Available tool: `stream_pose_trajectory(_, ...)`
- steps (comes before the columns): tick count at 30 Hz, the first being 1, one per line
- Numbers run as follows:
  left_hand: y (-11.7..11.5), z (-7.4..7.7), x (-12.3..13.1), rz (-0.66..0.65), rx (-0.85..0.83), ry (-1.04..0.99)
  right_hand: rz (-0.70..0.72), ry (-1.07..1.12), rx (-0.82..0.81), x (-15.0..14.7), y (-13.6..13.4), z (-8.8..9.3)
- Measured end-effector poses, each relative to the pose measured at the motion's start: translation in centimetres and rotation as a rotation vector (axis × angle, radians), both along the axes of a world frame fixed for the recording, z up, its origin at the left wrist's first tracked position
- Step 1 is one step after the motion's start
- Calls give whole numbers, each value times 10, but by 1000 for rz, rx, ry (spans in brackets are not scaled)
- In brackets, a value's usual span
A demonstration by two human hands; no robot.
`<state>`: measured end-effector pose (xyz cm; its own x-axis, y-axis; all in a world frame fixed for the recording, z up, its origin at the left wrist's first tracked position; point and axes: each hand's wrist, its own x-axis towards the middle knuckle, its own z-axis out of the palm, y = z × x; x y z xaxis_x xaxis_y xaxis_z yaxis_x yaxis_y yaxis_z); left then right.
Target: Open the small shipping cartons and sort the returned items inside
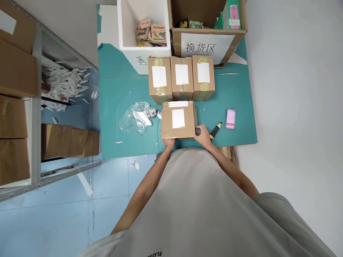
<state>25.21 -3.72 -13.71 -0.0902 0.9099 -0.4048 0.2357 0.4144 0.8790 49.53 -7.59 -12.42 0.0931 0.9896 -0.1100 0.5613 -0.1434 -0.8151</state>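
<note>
A taped cardboard box [171,132] with white labels on its upper face is at the table's front edge, close to my body. My left hand [168,143] grips it from its near lower edge, the fingers hidden beneath. At the near right corner, my right hand [203,136] has thumb and fingers curled against the box's side. A black and yellow utility knife [215,131] lies just right of that hand. Behind the held box stand three smaller cardboard boxes, left [162,92], middle [183,93] and right [204,91], side by side, each with a white label.
On the green table [118,92] lie crumpled clear plastic [131,119] and a pink and white object [230,119]. A white foam bin [146,53] with booklets and a large labelled carton [177,41] stand at the back. Shelving [36,142] with boxes is at left.
</note>
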Motion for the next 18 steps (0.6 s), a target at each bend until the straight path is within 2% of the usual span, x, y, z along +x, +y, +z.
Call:
stream_pose_trajectory(5,-2,7,3,36,11,63,-109,-180,3,-14,10,0)
stream_pose_trajectory(8,-17,16,6,1,2,78,-194,-239,-18,-14,17,2)
stream_pose_trajectory(12,-29,35,5,-95,26,132,-240,-279,20,-7,24,9)
stream_pose_trajectory(14,-30,46,0,-112,39,157,-244,-204,32,-2,22,14)
stream_pose_trajectory(18,-28,68,-16,-77,182,114,-257,147,29,8,8,25)
